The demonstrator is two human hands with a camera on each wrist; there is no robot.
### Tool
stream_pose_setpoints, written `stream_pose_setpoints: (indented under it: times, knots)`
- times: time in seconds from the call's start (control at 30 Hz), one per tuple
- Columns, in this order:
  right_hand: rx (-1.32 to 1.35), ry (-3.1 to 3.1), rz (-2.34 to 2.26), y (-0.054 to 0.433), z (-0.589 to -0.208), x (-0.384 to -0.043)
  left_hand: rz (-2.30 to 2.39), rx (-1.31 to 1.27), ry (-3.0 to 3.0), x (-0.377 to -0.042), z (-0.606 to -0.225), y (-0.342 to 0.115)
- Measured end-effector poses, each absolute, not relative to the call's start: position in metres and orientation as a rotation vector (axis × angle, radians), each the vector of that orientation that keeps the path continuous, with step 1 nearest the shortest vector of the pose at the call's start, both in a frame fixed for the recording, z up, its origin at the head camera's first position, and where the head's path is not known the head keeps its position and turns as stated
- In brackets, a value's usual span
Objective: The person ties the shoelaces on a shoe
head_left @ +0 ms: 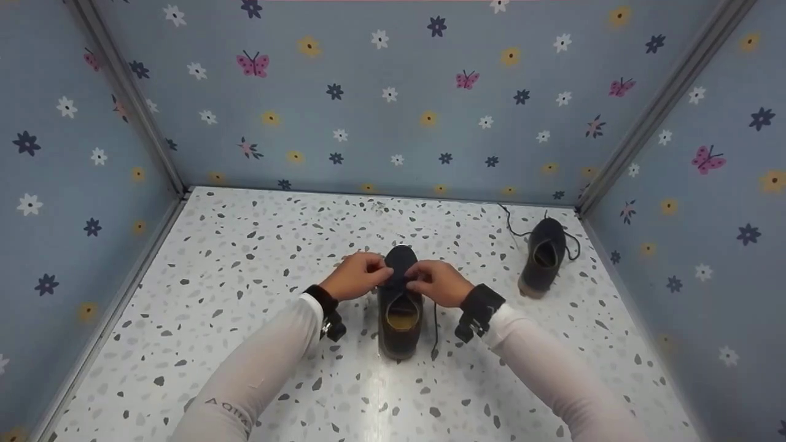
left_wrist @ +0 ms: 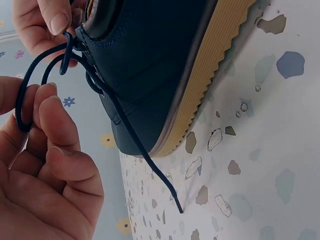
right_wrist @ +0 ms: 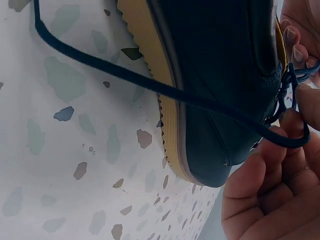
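A person's left hand point(head_left: 357, 276) is pinching a loop of dark blue shoelace point(left_wrist: 30, 90) at the near navy shoe point(head_left: 399, 304), which is standing at the middle of the speckled table point(head_left: 245, 258); the right hand point(head_left: 437, 282) is gripping the lace on the other side, both hands close together over the shoe's tongue. A second navy shoe point(head_left: 541, 255) is sitting unlaced well apart, near the right wall

right hand point(right_wrist: 270, 200) fingers point(right_wrist: 252, 172) pinch a dark lace point(right_wrist: 150, 85) beside the navy shoe point(right_wrist: 220, 75) on speckled floor point(right_wrist: 60, 150).
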State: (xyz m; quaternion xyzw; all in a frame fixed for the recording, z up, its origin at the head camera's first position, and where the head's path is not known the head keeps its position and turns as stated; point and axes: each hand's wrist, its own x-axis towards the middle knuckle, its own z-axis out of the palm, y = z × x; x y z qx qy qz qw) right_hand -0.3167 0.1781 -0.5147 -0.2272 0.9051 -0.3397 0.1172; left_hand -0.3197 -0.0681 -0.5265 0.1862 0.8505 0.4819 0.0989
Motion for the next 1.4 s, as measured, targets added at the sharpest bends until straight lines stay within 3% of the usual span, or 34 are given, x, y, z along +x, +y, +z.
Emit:
stream_pose_setpoints:
  times: [0.53,1.1,1.4]
  knots:
    - [-0.719,2.777,-0.893,0.17,-0.518,-0.323,1.384,0.659,2.521,-0.307,-0.518,-0.071]
    - [-0.809,2.991,-0.654,0.165,-0.526,-0.315,1.18,0.964,2.565,-0.283,-0.524,-0.057]
    - [-0.863,2.814,-0.802,0.176,-0.52,-0.32,1.186,0.925,2.544,-0.282,-0.525,-0.056]
